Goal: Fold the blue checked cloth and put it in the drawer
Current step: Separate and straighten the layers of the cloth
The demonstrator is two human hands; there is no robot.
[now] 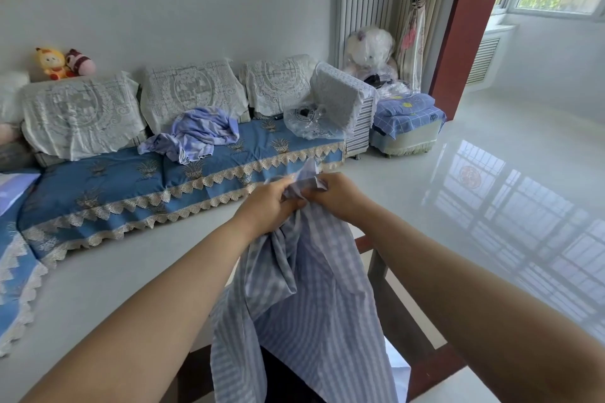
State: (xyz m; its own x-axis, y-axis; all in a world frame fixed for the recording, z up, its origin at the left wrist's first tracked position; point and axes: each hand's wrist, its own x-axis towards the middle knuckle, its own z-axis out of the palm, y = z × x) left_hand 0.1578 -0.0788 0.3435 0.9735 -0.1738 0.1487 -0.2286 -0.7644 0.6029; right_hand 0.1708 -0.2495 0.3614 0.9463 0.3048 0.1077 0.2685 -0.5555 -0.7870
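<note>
Left grip point(266, 203) and right grip point(339, 195): both clamped on bunched top edge of blue checked cloth point(304, 298) | cloth hanging below grips | sofa point(137, 186) beyond

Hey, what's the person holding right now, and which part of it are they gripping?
Both hands, left hand and right hand, grip the blue checked cloth by its bunched top edge; the rest hangs down below.

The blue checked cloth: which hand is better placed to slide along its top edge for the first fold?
Probably the right hand: open floor lies on its side, while the left hand keeps the blue checked cloth pinched.
</note>
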